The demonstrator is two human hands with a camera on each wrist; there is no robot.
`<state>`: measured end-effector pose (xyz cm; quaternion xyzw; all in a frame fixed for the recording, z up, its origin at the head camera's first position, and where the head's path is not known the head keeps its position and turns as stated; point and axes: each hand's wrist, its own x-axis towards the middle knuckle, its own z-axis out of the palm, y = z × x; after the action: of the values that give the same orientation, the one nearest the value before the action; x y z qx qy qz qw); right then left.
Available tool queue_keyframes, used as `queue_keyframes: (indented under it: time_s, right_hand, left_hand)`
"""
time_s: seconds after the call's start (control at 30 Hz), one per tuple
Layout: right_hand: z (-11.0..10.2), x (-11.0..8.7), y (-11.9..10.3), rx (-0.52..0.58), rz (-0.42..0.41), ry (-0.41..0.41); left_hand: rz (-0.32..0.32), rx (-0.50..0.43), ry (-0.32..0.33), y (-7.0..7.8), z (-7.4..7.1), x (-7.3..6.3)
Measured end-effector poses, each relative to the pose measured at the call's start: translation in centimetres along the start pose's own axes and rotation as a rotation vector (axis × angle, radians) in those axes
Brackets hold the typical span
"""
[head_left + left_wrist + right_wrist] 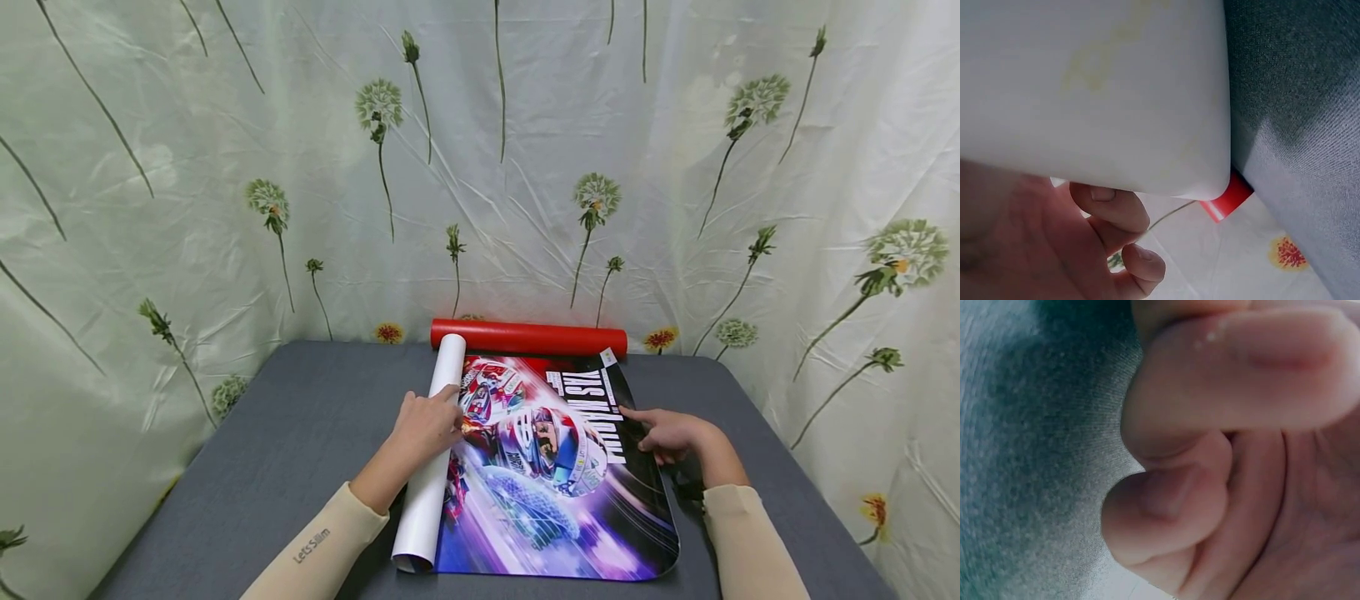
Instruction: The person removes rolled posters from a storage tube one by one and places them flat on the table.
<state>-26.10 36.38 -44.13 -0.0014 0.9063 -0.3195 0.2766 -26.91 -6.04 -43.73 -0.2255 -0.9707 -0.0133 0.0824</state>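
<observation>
A glossy poster [540, 467] printed with a helmeted racing driver lies partly unrolled on the table. Its left side forms a white roll [433, 479], also large in the left wrist view. Over the upper half of this roll lies my left hand [429, 425], its index finger reaching across the top. The left wrist view shows bent fingers [1119, 209] just past the roll's surface. At the poster's right edge, my right hand [671, 435] holds the border, index finger on the printed face. Curled fingers [1166, 512] fill much of the right wrist view, where the poster's edge is hidden.
A red tube [528, 337] lies crosswise along the back of the grey cloth-covered table [300, 442], just behind the poster. Beyond the table hangs a pale curtain [510, 208] with a dandelion print. Something dark lies beside my right wrist.
</observation>
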Motion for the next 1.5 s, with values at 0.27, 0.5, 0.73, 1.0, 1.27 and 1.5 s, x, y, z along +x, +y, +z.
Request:
queue_keyframes:
  time_s: [0.27,0.5,0.73,1.0,1.27,1.5]
  right_hand:
    - [-0.1,-0.2,0.4,0.014,0.019,0.002]
    - [-0.3,-0.4,0.6,0.009,0.012,0.008]
    - [-0.5,-0.6,0.7,0.02,0.018,0.018]
    - [-0.6,-0.8,0.8,0.025,0.018,0.018]
    - [-0.7,-0.7,1.2,0.031,0.002,0.022]
    - [-0.8,-0.8,1.4,0.034,0.005,0.034]
  left_hand:
    - [0.007,0.013,-0.014,-0.1,0.1,0.0]
    - [0.002,-0.007,-0.02,-0.2,0.1,0.1]
    - [0.025,0.016,-0.013,-0.4,0.2,0.0]
    - [-0.016,0.019,-0.035,-0.5,0.3,0.1]
    - [0.011,0.042,-0.024,-0.6,0.3,0.0]
    - [-0.021,0.03,-0.062,-0.5,0.2,0.2]
